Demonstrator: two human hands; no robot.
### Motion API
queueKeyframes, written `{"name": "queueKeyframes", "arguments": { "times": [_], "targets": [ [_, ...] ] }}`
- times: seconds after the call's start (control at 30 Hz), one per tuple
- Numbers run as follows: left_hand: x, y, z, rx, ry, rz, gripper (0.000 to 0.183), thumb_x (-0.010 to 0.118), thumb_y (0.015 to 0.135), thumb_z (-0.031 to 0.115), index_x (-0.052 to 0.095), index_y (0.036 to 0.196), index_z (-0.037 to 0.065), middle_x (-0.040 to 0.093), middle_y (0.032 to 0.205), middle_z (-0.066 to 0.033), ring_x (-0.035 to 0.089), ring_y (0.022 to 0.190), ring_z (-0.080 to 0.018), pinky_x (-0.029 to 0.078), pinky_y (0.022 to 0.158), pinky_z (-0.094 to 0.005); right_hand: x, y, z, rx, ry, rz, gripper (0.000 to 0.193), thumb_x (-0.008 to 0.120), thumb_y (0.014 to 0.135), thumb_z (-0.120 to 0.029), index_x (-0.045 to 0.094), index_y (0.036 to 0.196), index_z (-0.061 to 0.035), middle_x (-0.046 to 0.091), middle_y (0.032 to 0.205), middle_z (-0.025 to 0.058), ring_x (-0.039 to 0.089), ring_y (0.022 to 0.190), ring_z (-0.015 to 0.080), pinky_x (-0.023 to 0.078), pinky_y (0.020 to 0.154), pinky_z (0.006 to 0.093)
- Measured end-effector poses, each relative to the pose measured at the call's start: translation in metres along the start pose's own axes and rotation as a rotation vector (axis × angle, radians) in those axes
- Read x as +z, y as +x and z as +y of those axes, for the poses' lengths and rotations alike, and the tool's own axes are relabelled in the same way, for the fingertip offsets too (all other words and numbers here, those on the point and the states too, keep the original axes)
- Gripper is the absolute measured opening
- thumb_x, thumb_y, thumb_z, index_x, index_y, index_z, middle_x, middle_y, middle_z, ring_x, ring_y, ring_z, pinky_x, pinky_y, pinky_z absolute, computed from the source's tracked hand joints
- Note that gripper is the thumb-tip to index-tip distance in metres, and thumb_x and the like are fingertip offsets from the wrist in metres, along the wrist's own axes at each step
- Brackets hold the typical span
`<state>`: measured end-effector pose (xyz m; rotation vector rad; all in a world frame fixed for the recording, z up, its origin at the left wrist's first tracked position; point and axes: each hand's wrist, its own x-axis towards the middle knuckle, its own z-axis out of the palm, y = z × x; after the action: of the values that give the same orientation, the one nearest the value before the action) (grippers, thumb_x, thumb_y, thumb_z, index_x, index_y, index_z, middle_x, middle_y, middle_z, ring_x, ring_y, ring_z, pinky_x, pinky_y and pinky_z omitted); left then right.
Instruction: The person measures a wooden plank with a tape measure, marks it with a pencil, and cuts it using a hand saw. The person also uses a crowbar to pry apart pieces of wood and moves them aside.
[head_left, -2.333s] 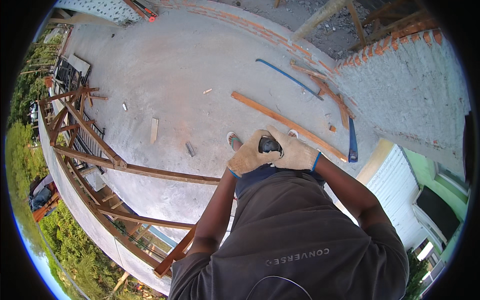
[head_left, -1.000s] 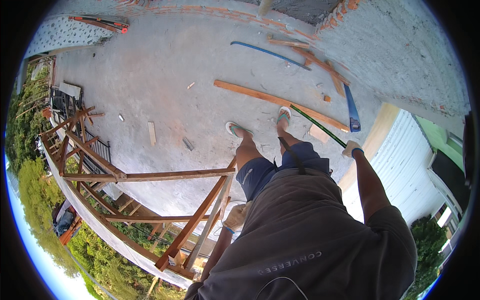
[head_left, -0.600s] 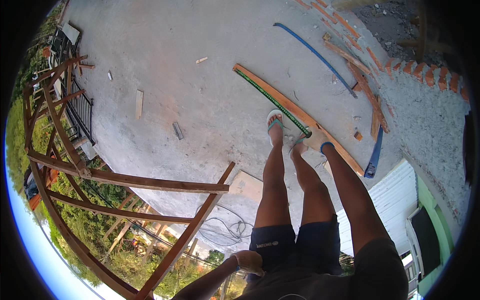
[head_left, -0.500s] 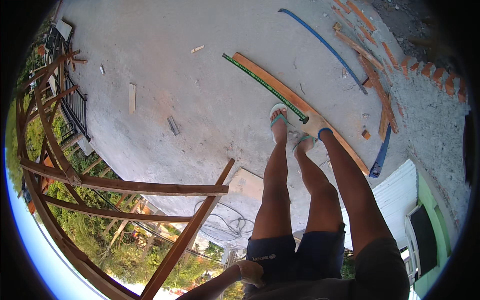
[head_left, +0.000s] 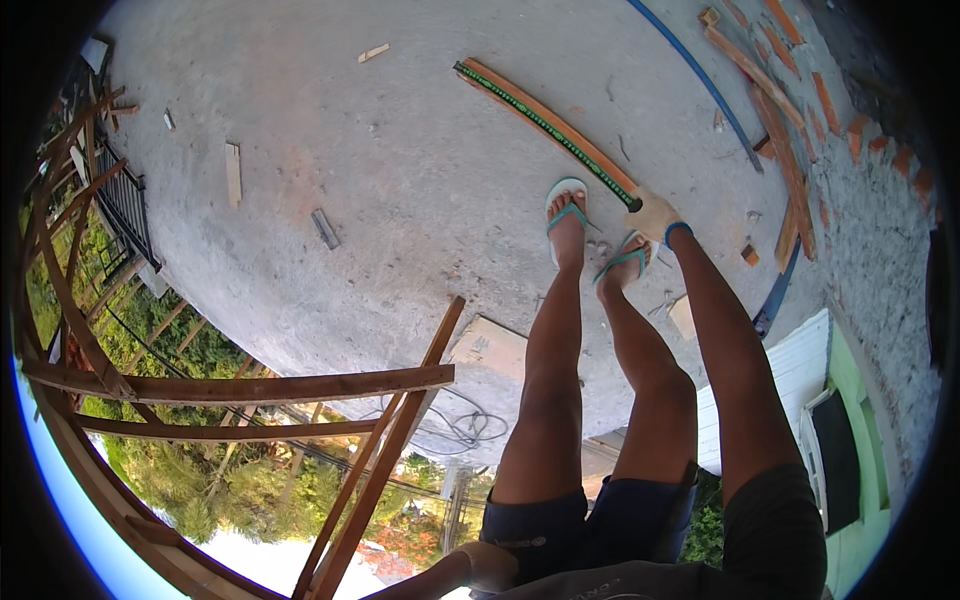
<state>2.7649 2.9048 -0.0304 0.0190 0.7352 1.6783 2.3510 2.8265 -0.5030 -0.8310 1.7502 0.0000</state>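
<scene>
My right hand (head_left: 655, 217), in a pale glove with a blue cuff, is closed at the near end of a long green-and-black strip (head_left: 548, 128). Along that strip runs a narrow wooden plank (head_left: 595, 155), which disappears behind the glove; its near end is hidden by the hand and arm. The fingers appear wrapped round the plank, though the strip's black end is against them too. My left hand (head_left: 490, 567), also gloved, is low by my thigh at the bottom edge; its fingers cannot be made out.
My sandalled feet stand beside the plank on a concrete floor. Right are a long blue bar (head_left: 705, 85), timber pieces (head_left: 780, 155) and a brick-edged wall (head_left: 868, 220). A timber frame (head_left: 290, 377) rises at left. Loose offcuts (head_left: 234, 175) and a coiled cable (head_left: 465, 425) lie about.
The plank's near end has swung out of its former place beyond my right arm. The green-and-black strip now lies over the plank. My view has shifted slightly.
</scene>
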Motion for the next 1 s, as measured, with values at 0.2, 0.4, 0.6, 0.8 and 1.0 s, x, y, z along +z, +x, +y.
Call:
{"name": "queueKeyframes", "arguments": {
  "times": [0.2, 0.4, 0.6, 0.8, 1.0],
  "targets": [
    [-0.001, -0.009, 0.000, 0.021, 0.061, -0.033, 0.038, 0.060, 0.094, 0.029, 0.082, 0.089, -0.002, 0.079, 0.087, -0.0218, 0.080, 0.088, -0.0343, 0.062, 0.080, -0.0449, 0.001, 0.002, 0.019, 0.061, 0.053, -0.057, 0.058, 0.074, 0.081, -0.031, 0.064, 0.132, -0.0048, 0.075, 0.108, 0.0235, 0.072, 0.105, 0.0409, 0.056, 0.093, 0.0448],
    [-0.002, -0.002, -0.009, -0.026, 0.037, -0.076, 0.039, 0.063, 0.095, 0.032, 0.082, 0.090, -0.002, 0.079, 0.086, -0.0211, 0.080, 0.086, -0.0327, 0.062, 0.077, -0.0431, 0.003, 0.012, 0.033, -0.029, -0.009, -0.007, 0.058, 0.073, 0.081, -0.030, 0.065, 0.132, -0.0034, 0.075, 0.112, 0.0239, 0.072, 0.107, 0.0401, 0.056, 0.094, 0.0452],
    [-0.086, 0.008, 0.000, 0.013, 0.024, -0.007, 0.039, 0.063, 0.095, 0.033, 0.081, 0.091, -0.002, 0.079, 0.085, -0.0204, 0.080, 0.085, -0.0318, 0.062, 0.077, -0.0422, 0.007, 0.022, 0.042, -0.082, -0.040, 0.064, 0.055, 0.073, 0.081, -0.029, 0.066, 0.129, -0.0022, 0.074, 0.119, 0.0241, 0.071, 0.111, 0.0378, 0.055, 0.096, 0.0442],
    [-0.460, 0.122, 0.011, 0.021, 0.421, 1.613, 0.040, 0.064, 0.096, 0.034, 0.081, 0.093, -0.002, 0.079, 0.085, -0.0197, 0.079, 0.084, -0.0310, 0.062, 0.076, -0.0413, 0.032, 0.032, 0.040, -0.048, 0.051, 0.022, 0.047, 0.074, 0.080, -0.028, 0.071, 0.119, -0.0031, 0.077, 0.112, 0.0218, 0.073, 0.106, 0.0368, 0.057, 0.092, 0.0439],
    [-0.567, 0.158, 0.024, -0.119, 0.348, 1.810, 0.041, 0.065, 0.096, 0.036, 0.081, 0.094, -0.002, 0.078, 0.085, -0.0190, 0.079, 0.082, -0.0301, 0.062, 0.075, -0.0405, 0.037, 0.030, 0.035, -0.094, 0.051, -0.023, 0.051, 0.075, 0.079, -0.035, 0.075, 0.119, -0.0032, 0.077, 0.116, 0.0230, 0.073, 0.110, 0.0381, 0.057, 0.093, 0.0451]
  ]
}}
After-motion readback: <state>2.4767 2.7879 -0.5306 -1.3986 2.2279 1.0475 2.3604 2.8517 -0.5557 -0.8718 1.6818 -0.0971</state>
